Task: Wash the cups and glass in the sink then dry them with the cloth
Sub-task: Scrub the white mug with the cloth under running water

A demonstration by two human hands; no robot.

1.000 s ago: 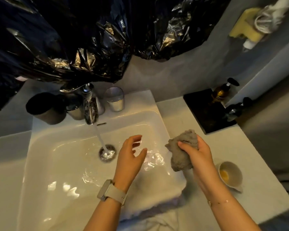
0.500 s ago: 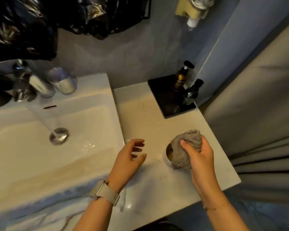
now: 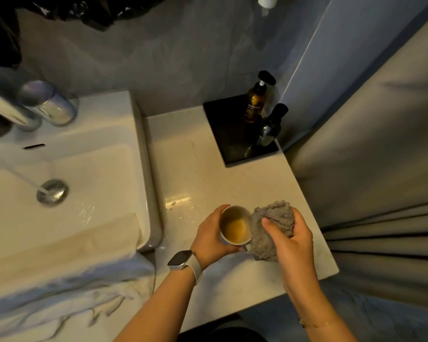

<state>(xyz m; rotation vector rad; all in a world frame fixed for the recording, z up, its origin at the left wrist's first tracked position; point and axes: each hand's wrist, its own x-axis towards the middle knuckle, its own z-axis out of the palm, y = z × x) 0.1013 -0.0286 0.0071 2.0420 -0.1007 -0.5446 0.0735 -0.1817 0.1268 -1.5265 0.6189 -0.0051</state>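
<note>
A: The fingers [image 3: 209, 224] of the left hand [image 3: 211, 236] curl round the white cup [image 3: 235, 227], gripping its side over the countertop [image 3: 195, 169]. Brownish residue shows inside.

B: And the right hand [image 3: 290, 234]?

A: It clutches the grey cloth [image 3: 269, 228], bunched and touching the cup's right side.

B: What differs from half a second ago?

A: Then the left hand hovered spread and held nothing, and the cloth hid most of the cup. Now that hand has closed on the cup, whose mouth shows plainly. The view has swung right, so the sink [image 3: 84, 183] sits at the left edge.

B: Anything hard to make out?

A: The faucet [image 3: 8, 109] is blurred and cut off; water runs to the drain [image 3: 52, 192]. A glass [image 3: 48, 103] stands blurred on the sink's back ledge. Whether the cup touches the countertop cannot be told. Two pump bottles [image 3: 256, 101] stand on a black tray [image 3: 227, 124].
</note>
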